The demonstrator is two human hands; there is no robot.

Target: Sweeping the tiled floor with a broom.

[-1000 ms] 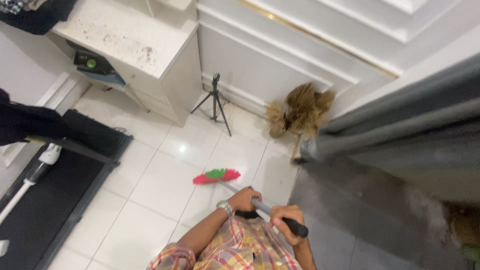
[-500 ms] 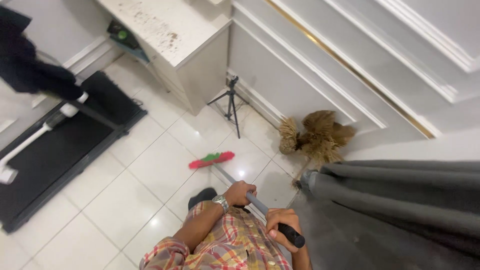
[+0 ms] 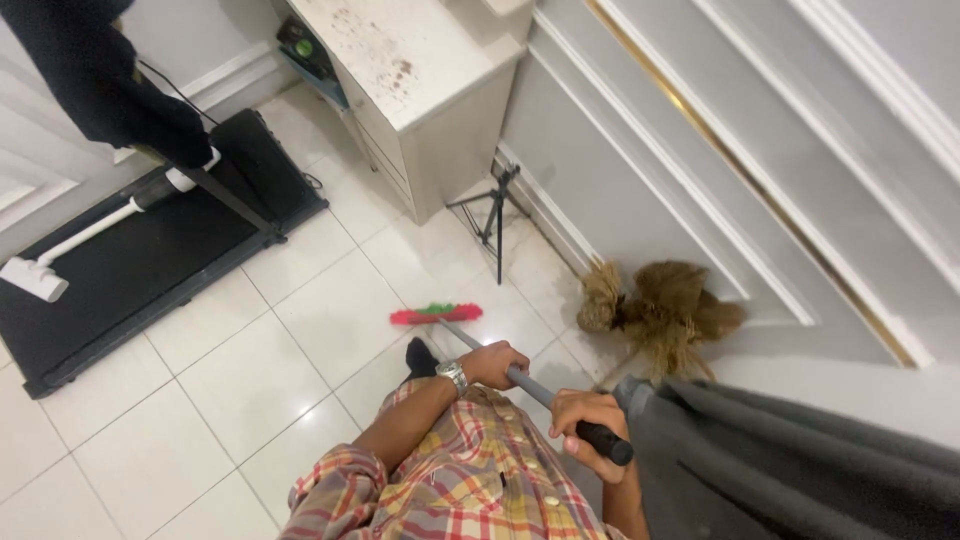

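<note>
Far left there's a black mat (image 3: 110, 270) on the tiles with a white stick vacuum (image 3: 95, 225) lying across it, and a dark cloth (image 3: 90, 70) hanging above that. Next over is a white cabinet (image 3: 440, 90) with a speckled dirty top, pushed against the wall. Just right of it a small black tripod (image 3: 492, 215) stands at the skirting, pretty much in line with my broom.

The broom (image 3: 436, 314) has its red and green head down on the white floor (image 3: 250, 370), in front of my black sock (image 3: 420, 357). My left hand (image 3: 492, 364) is wrapped tight around the grey pole, my right hand (image 3: 585, 428) clamped on the black grip at the top end.

Right of the head, a bunch of brown straw brooms (image 3: 665, 315) sits in the corner against the panelled wall (image 3: 700, 150). A grey curtain (image 3: 800, 470) crowds my right elbow. Open tile is mostly to my left, between me and the mat.
</note>
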